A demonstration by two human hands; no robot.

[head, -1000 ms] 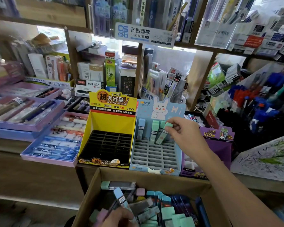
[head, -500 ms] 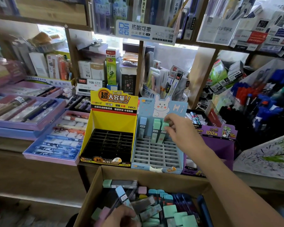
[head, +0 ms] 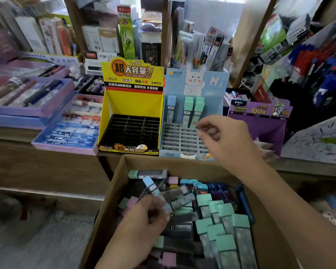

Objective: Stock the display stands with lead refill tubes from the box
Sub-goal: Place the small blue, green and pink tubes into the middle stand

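Note:
A cardboard box (head: 113,188) in the foreground holds several lead refill tubes (head: 221,220) with green, pink and blue caps. My left hand (head: 142,224) is inside it and grips a small bunch of tubes; a blue-capped tube (head: 152,189) sticks up from my fingers. On the counter, the pale blue rabbit stand (head: 182,141) has three tubes upright in its back row: one blue-capped (head: 171,108) and two green-capped (head: 193,110). My right hand (head: 225,138) hovers over that stand's right side, fingers loosely curled, holding nothing. Beside it, the yellow stand (head: 133,105) shows a black grid with no tubes.
A purple display box (head: 260,123) stands right of the blue stand. Lilac trays of pens (head: 66,131) lie to the left on the counter. Wooden shelf posts (head: 248,41) and packed stationery rise behind; a rack of blue and red pens (head: 318,70) fills the right.
My right hand let go of the green-capped tube in the blue stand's back row and drew back toward me. My left hand stayed in the box holding tubes.

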